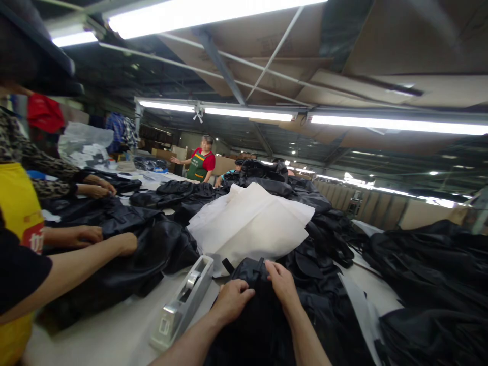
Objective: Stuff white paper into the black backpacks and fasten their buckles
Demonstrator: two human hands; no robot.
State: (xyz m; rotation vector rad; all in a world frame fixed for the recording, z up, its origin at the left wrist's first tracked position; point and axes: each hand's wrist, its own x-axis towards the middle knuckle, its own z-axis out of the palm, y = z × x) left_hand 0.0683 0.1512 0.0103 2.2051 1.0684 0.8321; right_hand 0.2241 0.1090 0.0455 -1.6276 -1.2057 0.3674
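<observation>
A black bag (253,323) with a glossy fabric surface lies right in front of me, its top end pointing away. My left hand (233,301) grips the bag's left side near that end, fingers curled in and thumb pressed over the material. On the other side, my right hand (281,284) pinches the bag's edge beside a small loop at the top. Parts of both hands' fingertips are hidden by the folds. A grey tape dispenser (183,302) stands just left of my left forearm. Beyond the bag rests a stack of white paper sheets (253,221).
Black bags are heaped behind the paper and at the right (430,264). At my left, a co-worker in a yellow apron (17,213) handles another black bag (152,249). A person in a green apron (198,165) stands across the table (99,320). Lit tubes hang overhead.
</observation>
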